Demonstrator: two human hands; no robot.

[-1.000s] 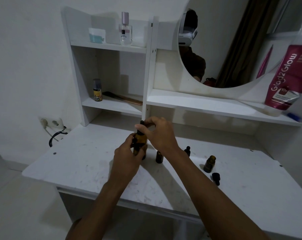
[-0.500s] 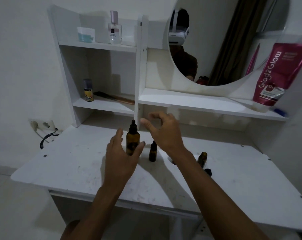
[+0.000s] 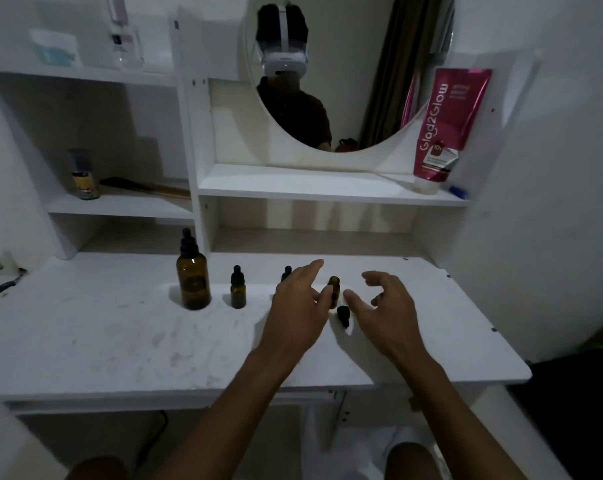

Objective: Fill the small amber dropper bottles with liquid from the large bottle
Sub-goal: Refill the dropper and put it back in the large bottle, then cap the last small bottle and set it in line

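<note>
Our left hand (image 3: 298,306) and right hand (image 3: 384,308) hover with fingers spread, holding nothing, either side of an uncapped small amber bottle (image 3: 334,292) and its loose dropper cap (image 3: 343,315), mid-worktop (image 3: 120,341). The large bottle (image 3: 192,275) stands capped toward the rear left.

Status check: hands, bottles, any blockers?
Left hand and right hand open, flanking uncapped small amber bottle. Its black dropper cap lies on desk. Large amber dropper bottle stands capped. Nothing blocking.
</note>
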